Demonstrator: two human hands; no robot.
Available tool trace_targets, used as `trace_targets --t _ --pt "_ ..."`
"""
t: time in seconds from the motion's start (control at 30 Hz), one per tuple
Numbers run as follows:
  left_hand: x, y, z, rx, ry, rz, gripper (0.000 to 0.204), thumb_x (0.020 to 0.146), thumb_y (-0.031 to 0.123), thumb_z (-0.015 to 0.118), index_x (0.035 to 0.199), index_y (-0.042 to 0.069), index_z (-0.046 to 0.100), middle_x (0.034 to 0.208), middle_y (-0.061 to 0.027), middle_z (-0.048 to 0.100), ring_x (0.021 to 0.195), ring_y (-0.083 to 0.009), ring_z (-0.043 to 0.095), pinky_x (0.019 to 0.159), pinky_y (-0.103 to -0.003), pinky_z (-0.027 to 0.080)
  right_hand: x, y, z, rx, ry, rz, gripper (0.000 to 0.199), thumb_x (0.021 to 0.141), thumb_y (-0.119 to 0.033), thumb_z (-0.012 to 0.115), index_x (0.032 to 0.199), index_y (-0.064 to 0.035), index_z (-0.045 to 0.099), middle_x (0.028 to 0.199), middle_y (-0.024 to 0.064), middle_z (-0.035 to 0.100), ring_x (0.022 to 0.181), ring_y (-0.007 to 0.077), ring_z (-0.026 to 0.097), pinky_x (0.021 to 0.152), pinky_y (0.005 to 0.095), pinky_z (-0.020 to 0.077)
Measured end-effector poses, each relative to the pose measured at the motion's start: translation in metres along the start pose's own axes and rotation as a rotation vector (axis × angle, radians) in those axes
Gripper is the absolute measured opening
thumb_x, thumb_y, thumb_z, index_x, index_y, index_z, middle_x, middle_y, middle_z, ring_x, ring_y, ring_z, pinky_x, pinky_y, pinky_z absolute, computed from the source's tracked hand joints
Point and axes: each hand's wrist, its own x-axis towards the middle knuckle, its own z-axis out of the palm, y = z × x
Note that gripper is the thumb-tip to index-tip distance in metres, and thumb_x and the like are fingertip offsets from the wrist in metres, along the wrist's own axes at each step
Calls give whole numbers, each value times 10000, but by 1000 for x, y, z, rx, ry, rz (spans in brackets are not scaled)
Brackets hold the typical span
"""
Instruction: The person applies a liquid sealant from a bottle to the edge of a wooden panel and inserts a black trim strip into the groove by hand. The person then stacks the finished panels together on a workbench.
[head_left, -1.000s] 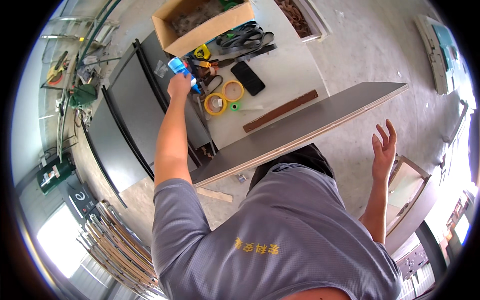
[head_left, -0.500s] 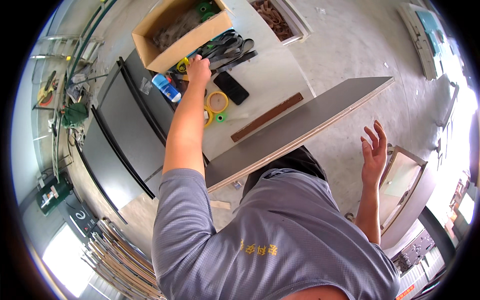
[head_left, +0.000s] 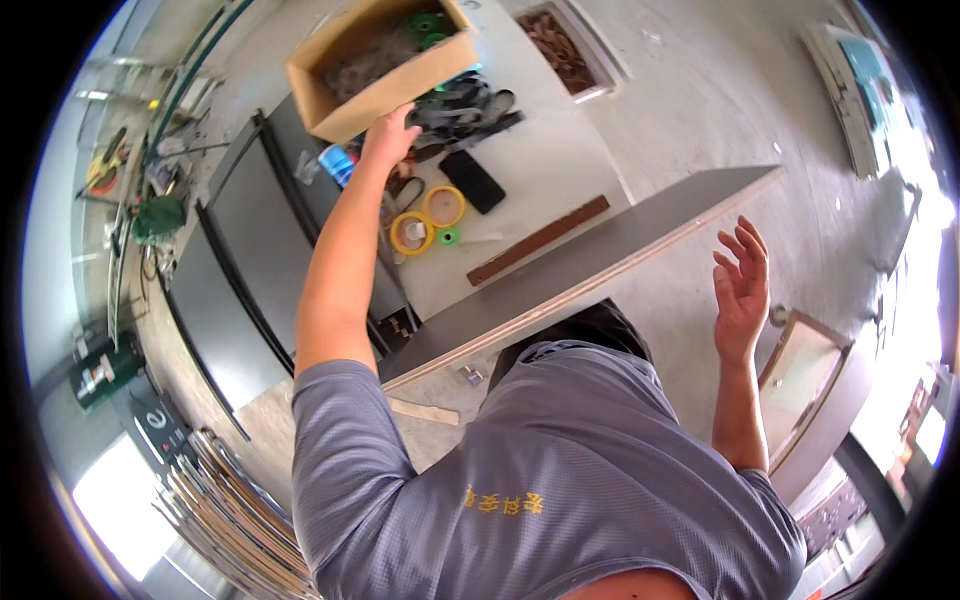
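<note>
My left hand (head_left: pixel 389 138) reaches over the far part of the work table (head_left: pixel 560 160), beside the near wall of a cardboard box (head_left: pixel 395 90). Its thumb points right, toward a heap of black straps (head_left: pixel 465 110); motion blur hides the fingers' grip. Under my left forearm a blue-and-white can (head_left: pixel 337 163) partly shows. Nearer to me lie two yellow tape rolls (head_left: pixel 444 206), a small green roll (head_left: pixel 447 236) and a black phone (head_left: pixel 473 182). My right hand (head_left: pixel 742 285) hangs in the air at the right, fingers apart, holding nothing.
A grey board (head_left: pixel 600 255) with a pale edge slants in front of my body. Behind it lies a brown strip (head_left: pixel 540 240). Dark panels (head_left: pixel 265 210) with black rails are at the left. A bin of brown scraps (head_left: pixel 565 50) stands beyond the table; a framed cabinet (head_left: pixel 805 370) at the right.
My left hand has shifted slightly left relative to the straps, and its thumb now stands out. The yellow item beside it is no longer visible. My right hand stays raised; the view has shifted slightly.
</note>
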Motion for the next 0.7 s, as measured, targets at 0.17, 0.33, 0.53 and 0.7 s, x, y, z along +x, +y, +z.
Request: trace_targets --t 0.17,0.33,0.53,0.7 --pt "-80 -50 -49 200 122 -563 475 855 351 718 1244 87 646 1213 -180 662 1171 -366 596 1006 -459 478 -11 -3 6 -38 -18 -123 531 938 -45 579 1452 -35 446 1552 138 394 1325 278 500 1057 403 440" --pt "-315 -184 -111 215 172 -1234 475 872 284 628 1278 37 613 1333 -206 606 1266 -378 561 1031 -487 478 -32 -13 1 -154 -36 -142 518 944 11 515 1455 -43 449 1558 120 394 1335 290 491 1078 419 426" --pt "-550 -254 -137 152 91 -1482 545 923 386 537 1209 -74 596 1250 -283 631 1189 -457 585 1016 -501 470 -41 -54 28 -344 -63 -223 461 974 -33 492 1435 -48 478 1551 103 405 1328 262 496 1080 400 422" --pt "-628 -272 -116 248 245 -1535 683 920 545 577 1222 -67 580 1238 -271 625 1177 -449 579 1005 -506 464 -45 -87 95 -424 -229 -340 450 985 -125 533 1430 -71 490 1540 85 418 1317 239 498 1069 380 424"
